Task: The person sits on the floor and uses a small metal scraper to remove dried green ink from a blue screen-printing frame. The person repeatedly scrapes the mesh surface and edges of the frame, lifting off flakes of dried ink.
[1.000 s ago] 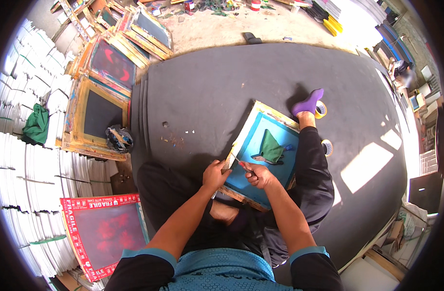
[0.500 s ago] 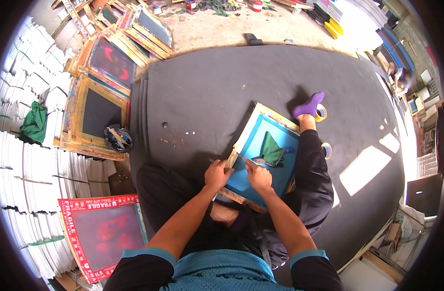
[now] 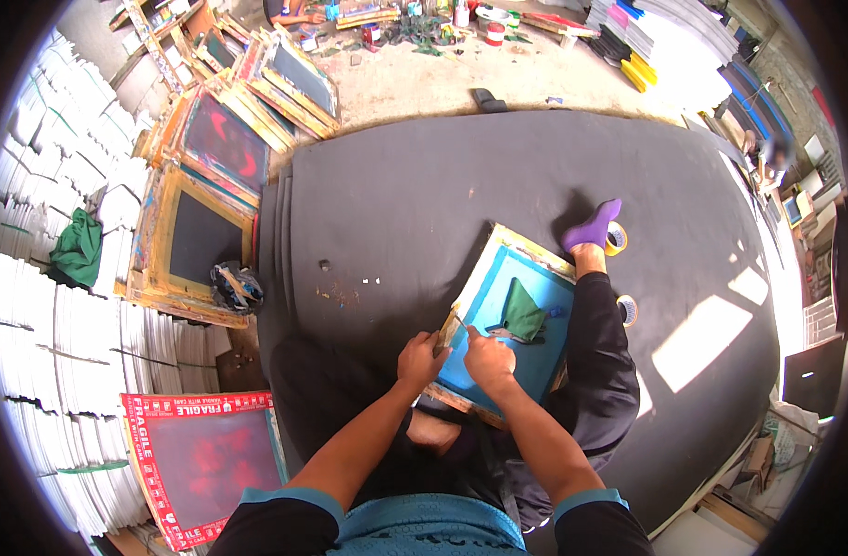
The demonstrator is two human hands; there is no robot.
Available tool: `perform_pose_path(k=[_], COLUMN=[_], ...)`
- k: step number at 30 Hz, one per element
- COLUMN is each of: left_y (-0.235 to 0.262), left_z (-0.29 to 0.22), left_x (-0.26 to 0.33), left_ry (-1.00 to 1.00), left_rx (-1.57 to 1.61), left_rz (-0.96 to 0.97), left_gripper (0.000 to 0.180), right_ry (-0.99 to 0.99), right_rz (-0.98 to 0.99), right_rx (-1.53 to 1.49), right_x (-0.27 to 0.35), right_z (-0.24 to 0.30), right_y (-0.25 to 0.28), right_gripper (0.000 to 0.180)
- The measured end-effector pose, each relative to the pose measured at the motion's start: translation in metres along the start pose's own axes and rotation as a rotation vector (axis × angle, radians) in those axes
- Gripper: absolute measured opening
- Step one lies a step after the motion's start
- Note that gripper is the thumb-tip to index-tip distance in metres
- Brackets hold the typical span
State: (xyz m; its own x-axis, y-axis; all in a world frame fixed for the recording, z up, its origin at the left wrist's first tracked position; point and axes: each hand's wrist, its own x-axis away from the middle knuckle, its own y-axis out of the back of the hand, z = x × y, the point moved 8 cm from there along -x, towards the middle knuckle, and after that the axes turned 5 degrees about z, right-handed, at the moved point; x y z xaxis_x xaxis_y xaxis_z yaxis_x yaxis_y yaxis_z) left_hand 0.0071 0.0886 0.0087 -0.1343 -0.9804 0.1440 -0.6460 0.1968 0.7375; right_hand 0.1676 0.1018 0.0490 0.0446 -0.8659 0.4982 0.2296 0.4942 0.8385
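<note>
Tilted across my lap and the mat is a wooden screen-printing frame (image 3: 519,237) with a blue mesh. My left hand (image 3: 418,360) is closed on its left side bar. Within my right hand (image 3: 489,360) is a thin tool (image 3: 460,322), its tip pointing at that same bar; its exact kind is too small to make out. On the mesh, just beyond my right hand, lie a folded green cloth (image 3: 526,313) and a small blue object (image 3: 556,312). Something dark and metallic shows partly from under the cloth.
I sit on a thick dark mat (image 3: 396,185). Two tape rolls, one yellow (image 3: 616,239), lie beside my right leg. Other screen frames (image 3: 202,232) lean at the left, near white stacked sheets (image 3: 35,296). A person (image 3: 772,167) is at the far right, another (image 3: 290,11) at the far edge.
The whole view has shifted, so the scene sits slightly lower and more of the far floor shows. Both hands keep their places on the frame, the right one still with the tool.
</note>
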Motion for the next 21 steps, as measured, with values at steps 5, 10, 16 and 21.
perform_pose_path(k=[5,10,16,21], left_y=[0.000,-0.001,-0.003,-0.005], left_z=[0.000,-0.001,-0.001,0.003], left_x=[0.001,0.004,0.002,0.000], left_ry=[-0.015,-0.066,-0.086,-0.058], left_rx=[0.055,0.005,-0.011,0.002], left_rz=[-0.022,-0.068,-0.078,-0.052], left_gripper=[0.045,0.046,0.045,0.047], right_ry=[-0.005,-0.008,-0.049,-0.025], right_rz=[0.023,0.049,0.053,0.123], right_rx=[0.014,0.023,0.000,-0.030], right_x=[0.005,0.008,0.010,0.001], right_z=[0.015,0.021,0.025,0.005], right_y=[0.015,0.017,0.013,0.005], right_gripper=[0.046,0.044,0.044,0.049])
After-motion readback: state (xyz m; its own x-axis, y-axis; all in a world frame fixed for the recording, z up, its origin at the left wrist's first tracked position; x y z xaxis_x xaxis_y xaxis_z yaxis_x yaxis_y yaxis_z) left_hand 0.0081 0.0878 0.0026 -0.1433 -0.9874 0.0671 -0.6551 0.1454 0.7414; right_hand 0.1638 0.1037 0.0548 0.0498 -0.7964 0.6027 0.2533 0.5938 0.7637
